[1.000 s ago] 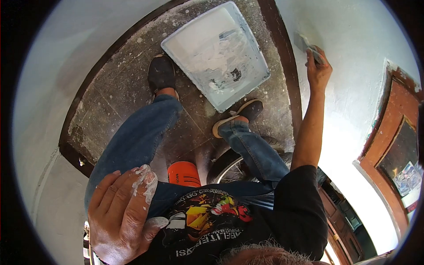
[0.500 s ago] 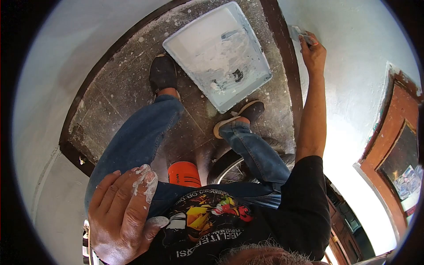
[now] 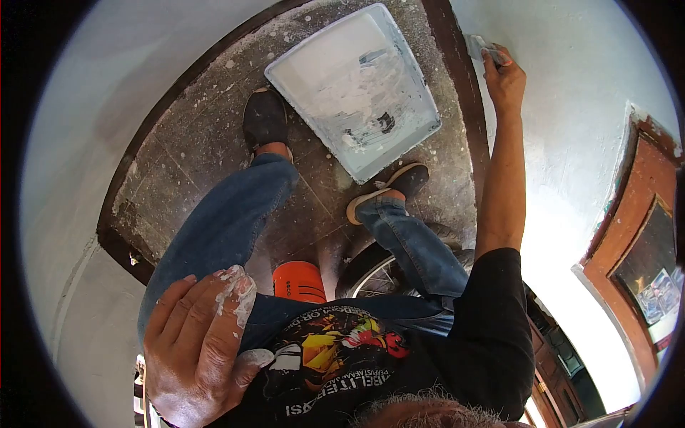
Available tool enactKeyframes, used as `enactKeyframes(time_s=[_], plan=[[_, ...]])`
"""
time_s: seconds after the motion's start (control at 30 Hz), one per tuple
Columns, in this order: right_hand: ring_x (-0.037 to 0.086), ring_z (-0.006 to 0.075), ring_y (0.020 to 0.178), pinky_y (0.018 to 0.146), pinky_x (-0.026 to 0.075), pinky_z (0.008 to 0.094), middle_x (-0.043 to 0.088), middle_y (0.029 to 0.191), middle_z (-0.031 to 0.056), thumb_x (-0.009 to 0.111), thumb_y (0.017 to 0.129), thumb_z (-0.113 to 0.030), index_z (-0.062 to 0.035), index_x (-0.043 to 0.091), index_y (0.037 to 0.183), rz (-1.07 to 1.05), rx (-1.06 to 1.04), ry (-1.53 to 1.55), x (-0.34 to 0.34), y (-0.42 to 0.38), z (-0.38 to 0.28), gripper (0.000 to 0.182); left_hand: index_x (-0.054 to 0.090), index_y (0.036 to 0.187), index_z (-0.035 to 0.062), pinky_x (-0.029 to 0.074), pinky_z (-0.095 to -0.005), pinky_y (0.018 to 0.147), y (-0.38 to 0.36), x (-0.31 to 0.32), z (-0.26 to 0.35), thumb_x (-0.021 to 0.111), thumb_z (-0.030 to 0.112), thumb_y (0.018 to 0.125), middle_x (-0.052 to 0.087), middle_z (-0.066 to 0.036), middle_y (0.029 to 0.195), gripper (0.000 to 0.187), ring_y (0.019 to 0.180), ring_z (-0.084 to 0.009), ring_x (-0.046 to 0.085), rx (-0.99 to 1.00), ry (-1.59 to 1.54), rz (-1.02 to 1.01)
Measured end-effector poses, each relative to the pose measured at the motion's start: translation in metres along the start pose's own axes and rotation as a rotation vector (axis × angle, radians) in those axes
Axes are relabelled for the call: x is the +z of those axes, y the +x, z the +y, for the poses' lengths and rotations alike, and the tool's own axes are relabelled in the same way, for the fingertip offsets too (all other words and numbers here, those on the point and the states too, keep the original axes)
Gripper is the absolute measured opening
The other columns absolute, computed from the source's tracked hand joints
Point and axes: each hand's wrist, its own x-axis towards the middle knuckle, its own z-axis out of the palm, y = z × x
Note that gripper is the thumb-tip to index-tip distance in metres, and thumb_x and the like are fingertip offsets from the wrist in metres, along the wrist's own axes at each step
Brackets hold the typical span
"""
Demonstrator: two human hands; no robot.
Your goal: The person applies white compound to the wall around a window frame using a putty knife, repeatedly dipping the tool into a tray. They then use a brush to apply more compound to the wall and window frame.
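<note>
My right hand (image 3: 505,87) is stretched out to the wall (image 3: 571,78) on the right. Its fingers grip a putty knife (image 3: 477,48), whose flat blade lies against the wall beside the dark baseboard. Low on the left, close to the camera, is my left hand (image 3: 196,349), back of the hand up and fingers bent close together. Wet white putty (image 3: 237,291) is smeared over its index finger, and the thumb tip is white too. Whatever lies under those fingers is hidden. A shallow white tray (image 3: 426,132), streaked with putty, rests on the floor between the walls.
My two shoes (image 3: 265,120) stand on the spattered tile floor (image 3: 178,153), near the tray. An orange bucket (image 3: 300,280) and a spoked wheel (image 3: 371,274) are beneath me. A brown wooden frame (image 3: 631,192) juts from the wall at right.
My right hand and the putty knife have shifted very slightly up along the wall. The left hand stays where it was, and the tray has not moved.
</note>
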Motion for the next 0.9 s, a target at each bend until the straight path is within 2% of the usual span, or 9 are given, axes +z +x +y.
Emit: enactKeyframes(time_s=[0.1, 0.2, 0.23, 0.33, 0.37, 0.5, 0.6, 0.8, 0.9], plan=[[0.071, 0.0248, 0.071, 0.066, 0.053, 0.0323, 0.073, 0.082, 0.0122, 0.071, 0.091, -0.023, -0.0065, 0.071, 0.107, 0.034, 0.015, 0.090, -0.015, -0.001, 0.001, 0.023, 0.041, 0.144, 0.0059, 0.045, -0.0601, 0.102, -0.003, 0.003, -0.003, 0.062, 0.045, 0.092, 0.061, -0.024, 0.130, 0.068, 0.115, -0.0433, 0.062, 0.014, 0.020, 0.016], [0.066, 0.0168, 0.064, 0.063, 0.052, 0.0297, 0.071, 0.077, 0.0100, 0.071, 0.092, -0.021, -0.0044, 0.071, 0.107, -0.003, 0.203, 0.160, -0.052, -0.021, -0.026, 0.022, 0.041, 0.144, 0.0065, 0.044, -0.0603, 0.103, -0.005, 0.005, -0.004, 0.061, 0.045, 0.093, 0.060, -0.023, 0.132, 0.067, 0.116, -0.0436, 0.061, 0.000, 0.047, 0.042], [0.061, 0.0112, 0.062, 0.061, 0.050, 0.0277, 0.069, 0.075, 0.0086, 0.072, 0.092, -0.018, -0.0032, 0.071, 0.108, -0.006, 0.233, 0.184, -0.056, -0.029, -0.025, 0.022, 0.041, 0.144, 0.0067, 0.044, -0.0603, 0.103, -0.005, 0.006, -0.004, 0.060, 0.045, 0.093, 0.060, -0.023, 0.132, 0.067, 0.117, -0.0438, 0.061, -0.001, 0.054, 0.046], [0.063, 0.0133, 0.064, 0.062, 0.051, 0.0284, 0.070, 0.077, 0.0098, 0.072, 0.091, -0.017, -0.0032, 0.071, 0.108, -0.045, 0.129, 0.165, -0.050, -0.051, -0.004, 0.022, 0.041, 0.145, 0.0071, 0.043, -0.0604, 0.105, -0.005, 0.004, -0.004, 0.061, 0.045, 0.092, 0.059, -0.023, 0.134, 0.068, 0.118, -0.0440, 0.060, 0.001, 0.067, 0.041], [0.066, 0.0166, 0.068, 0.064, 0.053, 0.0295, 0.072, 0.081, 0.0115, 0.073, 0.091, -0.016, -0.0036, 0.071, 0.108, -0.035, 0.099, 0.116, -0.045, -0.054, 0.001, 0.021, 0.041, 0.145, 0.0071, 0.043, -0.0603, 0.105, -0.005, 0.005, -0.004, 0.061, 0.045, 0.092, 0.059, -0.023, 0.134, 0.068, 0.118, -0.0440, 0.060, -0.001, 0.067, 0.040], [0.071, 0.0222, 0.072, 0.066, 0.054, 0.0316, 0.073, 0.087, 0.0150, 0.073, 0.090, -0.017, -0.0050, 0.071, 0.107, -0.042, 0.094, 0.062, -0.034, -0.060, 0.015, 0.021, 0.041, 0.146, 0.0071, 0.042, -0.0602, 0.106, -0.006, 0.004, -0.001, 0.062, 0.045, 0.092, 0.059, -0.022, 0.134, 0.069, 0.119, -0.0440, 0.059, -0.008, 0.068, 0.044], [0.071, 0.0232, 0.072, 0.066, 0.054, 0.0321, 0.073, 0.087, 0.0150, 0.073, 0.090, -0.018, -0.0052, 0.071, 0.107, -0.064, 0.135, 0.061, -0.032, -0.058, 0.020, 0.021, 0.041, 0.146, 0.0071, 0.042, -0.0601, 0.106, -0.006, 0.004, 0.002, 0.062, 0.045, 0.091, 0.059, -0.022, 0.134, 0.070, 0.120, -0.0440, 0.059, -0.024, 0.068, 0.041], [0.070, 0.0223, 0.071, 0.066, 0.054, 0.0321, 0.073, 0.086, 0.0145, 0.072, 0.091, -0.018, -0.0051, 0.071, 0.107, -0.030, 0.070, 0.010, -0.033, -0.054, 0.020, 0.021, 0.042, 0.146, 0.0064, 0.041, -0.0597, 0.107, -0.007, 0.004, 0.004, 0.064, 0.044, 0.089, 0.060, -0.022, 0.134, 0.071, 0.121, -0.0438, 0.059, -0.038, 0.129, 0.037], [0.071, 0.0230, 0.073, 0.067, 0.054, 0.0322, 0.073, 0.087, 0.0148, 0.072, 0.091, -0.018, -0.0056, 0.071, 0.107, -0.029, 0.166, 0.023, -0.043, -0.060, 0.012, 0.021, 0.043, 0.145, 0.0064, 0.042, -0.0599, 0.106, -0.007, 0.006, 0.002, 0.064, 0.045, 0.089, 0.060, -0.022, 0.134, 0.072, 0.120, -0.0441, 0.059, -0.038, 0.117, 0.047]])
